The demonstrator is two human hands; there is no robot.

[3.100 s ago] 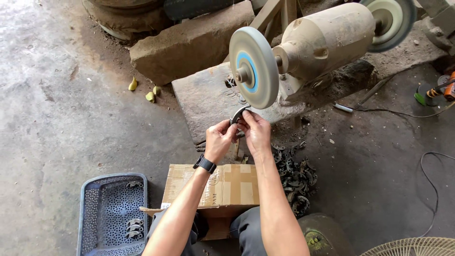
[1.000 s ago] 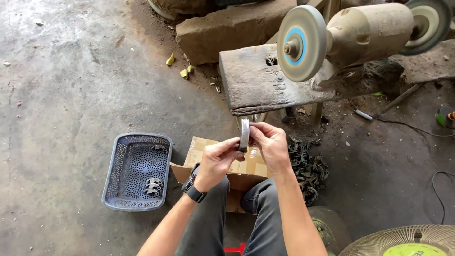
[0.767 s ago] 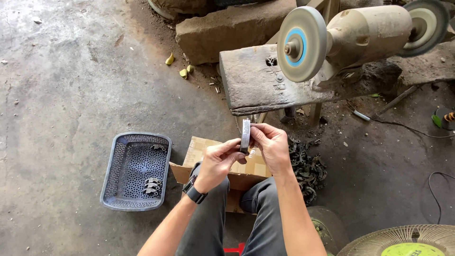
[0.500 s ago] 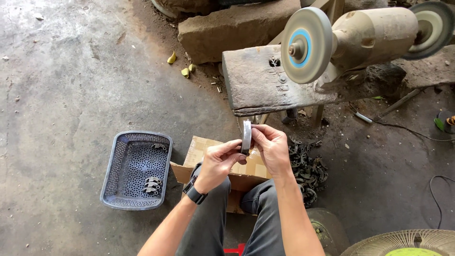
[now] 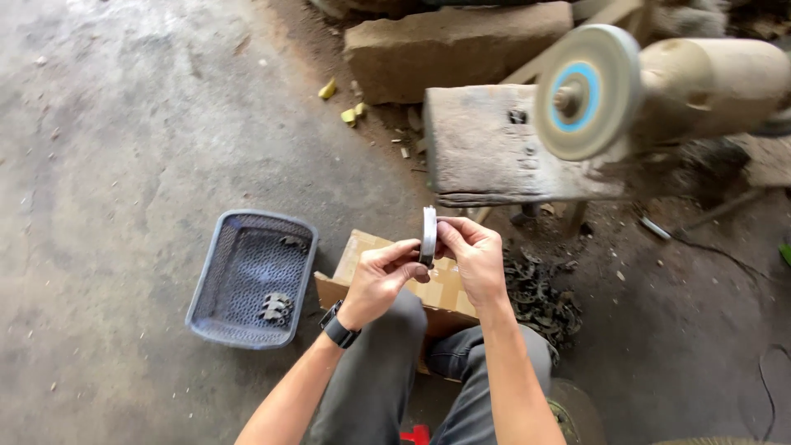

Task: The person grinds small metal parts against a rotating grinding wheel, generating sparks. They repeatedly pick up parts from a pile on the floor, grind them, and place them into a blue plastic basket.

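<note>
A grey metal ring [image 5: 428,231] is held edge-on between both of my hands, above a cardboard box [image 5: 362,255]. My left hand [image 5: 381,280], with a black watch on its wrist, pinches the ring's lower left side. My right hand [image 5: 474,257] grips it from the right. A bench grinder with a round buffing wheel [image 5: 585,92] stands ahead and to the right on a worn wooden block [image 5: 486,148]. The ring is well below and to the left of the wheel, apart from it.
A blue-grey plastic basket [image 5: 251,276] with a few metal pieces lies on the concrete floor to my left. A pile of dark metal parts [image 5: 540,297] sits right of the box. A stone block [image 5: 453,45] lies behind. A cable [image 5: 725,255] runs at right.
The ring has come away from the buffing wheel and down over the box. In the last second my hands stay nearly still while the view shifts slightly.
</note>
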